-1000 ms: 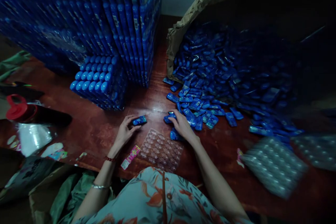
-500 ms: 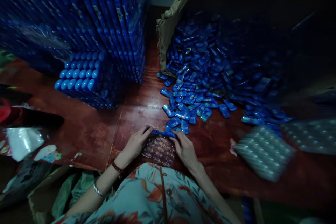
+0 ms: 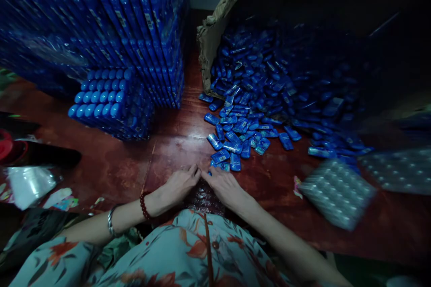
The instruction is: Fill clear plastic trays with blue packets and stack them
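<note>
Fingers [image 3: 192,171] probably at clear tray [image 3: 204,198].

My clear, dimpled plastic tray [image 3: 204,199] lies partly covered on the desk [image 3: 272,188], a bit of blue packet [image 3: 209,173] showing at my right grip [image 3: 226,186].

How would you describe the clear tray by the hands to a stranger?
On the reddish-brown table, find the left hand and right hand, nearly meeting. Between them, just beyond the floral top, shows the clear dimpled tray. Unlike the clear trays farther right, it is partly covered by the hands.
</note>
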Available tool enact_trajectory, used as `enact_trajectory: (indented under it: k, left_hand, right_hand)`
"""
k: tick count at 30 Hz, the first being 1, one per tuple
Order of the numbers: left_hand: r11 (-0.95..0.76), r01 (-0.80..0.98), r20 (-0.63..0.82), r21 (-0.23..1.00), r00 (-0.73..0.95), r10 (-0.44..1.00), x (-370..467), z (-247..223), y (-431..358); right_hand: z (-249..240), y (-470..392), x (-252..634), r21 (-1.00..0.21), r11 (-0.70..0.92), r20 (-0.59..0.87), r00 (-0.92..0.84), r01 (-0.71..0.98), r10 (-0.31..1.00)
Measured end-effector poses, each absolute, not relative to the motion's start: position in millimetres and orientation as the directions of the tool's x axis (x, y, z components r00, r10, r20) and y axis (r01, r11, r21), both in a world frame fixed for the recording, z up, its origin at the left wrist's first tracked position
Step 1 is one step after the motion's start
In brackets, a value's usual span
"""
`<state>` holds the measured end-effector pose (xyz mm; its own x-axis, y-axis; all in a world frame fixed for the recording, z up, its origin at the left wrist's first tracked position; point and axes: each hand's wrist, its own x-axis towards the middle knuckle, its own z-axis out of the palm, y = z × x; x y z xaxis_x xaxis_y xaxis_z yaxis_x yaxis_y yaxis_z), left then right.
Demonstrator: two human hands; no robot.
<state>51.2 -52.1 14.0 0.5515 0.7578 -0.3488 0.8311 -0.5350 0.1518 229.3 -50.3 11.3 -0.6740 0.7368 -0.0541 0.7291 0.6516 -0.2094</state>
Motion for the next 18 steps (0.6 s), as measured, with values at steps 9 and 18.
enact_trajectory:
  k: [9,18]
  left_hand:
    - [-0.644,0.739,-0.335,0.197,0.668,0.664,48.6,17.7,-32.8]
    - [-0.678,0.695,-0.268,0.240,0.718,0.642,45.0,9.0,-33.4]
  right_hand:
    - [3.2,-61.9,225.7,-0.246,0.524,-0.104,-0.560,0.815,0.822]
    - [-9.2,-62.3,237.3,-0.369,0.533,0.033,-0.562,0.761,0.826]
